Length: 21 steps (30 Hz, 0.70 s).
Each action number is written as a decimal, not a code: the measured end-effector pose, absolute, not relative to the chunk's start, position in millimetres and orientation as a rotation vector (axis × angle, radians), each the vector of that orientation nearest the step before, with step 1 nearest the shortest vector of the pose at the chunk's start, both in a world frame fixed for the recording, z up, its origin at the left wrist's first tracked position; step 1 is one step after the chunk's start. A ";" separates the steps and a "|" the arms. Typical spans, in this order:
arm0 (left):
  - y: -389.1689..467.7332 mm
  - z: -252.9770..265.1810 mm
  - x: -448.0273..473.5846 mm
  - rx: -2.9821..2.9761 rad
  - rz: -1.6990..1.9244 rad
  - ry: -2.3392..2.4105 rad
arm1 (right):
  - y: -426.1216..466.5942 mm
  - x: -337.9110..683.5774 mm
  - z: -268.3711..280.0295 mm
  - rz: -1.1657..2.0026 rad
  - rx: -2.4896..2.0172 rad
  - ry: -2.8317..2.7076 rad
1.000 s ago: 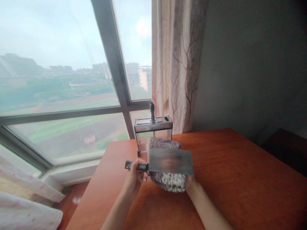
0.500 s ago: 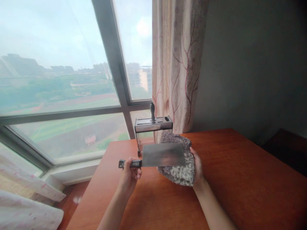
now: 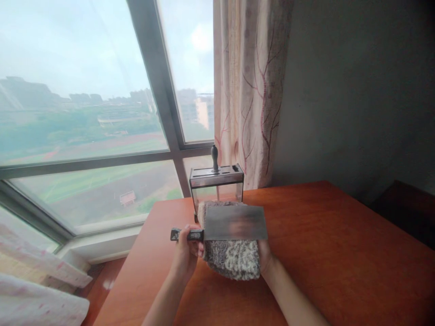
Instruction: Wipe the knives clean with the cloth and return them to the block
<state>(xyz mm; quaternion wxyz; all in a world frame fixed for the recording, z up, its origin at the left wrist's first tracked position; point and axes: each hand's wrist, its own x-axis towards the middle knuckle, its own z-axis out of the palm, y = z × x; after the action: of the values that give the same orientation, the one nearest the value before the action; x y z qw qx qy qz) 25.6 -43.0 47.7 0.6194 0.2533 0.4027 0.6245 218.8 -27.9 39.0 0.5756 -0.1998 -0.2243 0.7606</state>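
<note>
A cleaver [image 3: 235, 222] with a wide grey blade is held up over the table, its black handle on the left. My left hand [image 3: 187, 251] is closed around that handle, thumb on top. Behind and below the blade is a fluffy grey-and-white cloth [image 3: 234, 260]. My right hand [image 3: 266, 258] grips the cloth at its right edge; the blade hides some of the fingers. Just beyond stands a knife block [image 3: 216, 177] with a dark metal slotted top and clear sides. A knife with a dark handle [image 3: 214, 158] sticks up from it.
The reddish-brown wooden table [image 3: 326, 253] spreads under my hands and to the right. A window [image 3: 81, 131] fills the left side, with a patterned curtain [image 3: 253, 95] beside it. Another curtain [image 3: 41, 294] hangs low at the left. A grey wall [image 3: 353, 90] rises at the right.
My right hand has moved the cloth left and slightly down, so it now lies farther behind the blade. The cleaver has shifted a little right and down.
</note>
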 end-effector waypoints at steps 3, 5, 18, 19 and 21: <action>-42.7 49.6 23.8 0.588 1.448 0.931 | -26.7 215.9 37.0 1.888 -0.469 -0.499; -41.8 50.5 23.4 0.595 1.478 0.928 | -24.3 221.0 39.6 1.918 -0.454 -0.480; -36.0 46.9 13.6 0.585 1.580 0.946 | -15.5 264.1 64.0 1.739 -0.438 -0.432; -36.1 47.3 14.2 0.579 1.594 0.954 | -15.5 264.0 63.2 1.724 -0.448 -0.437; -36.7 48.1 16.2 0.571 1.628 0.971 | -15.5 262.3 60.3 1.708 -0.468 -0.462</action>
<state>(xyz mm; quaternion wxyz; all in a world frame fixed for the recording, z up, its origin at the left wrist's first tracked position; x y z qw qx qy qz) 16.2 -36.7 48.1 0.5488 0.2411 0.4101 0.6874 262.3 -15.5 60.3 0.6098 -0.2028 -0.1999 0.7396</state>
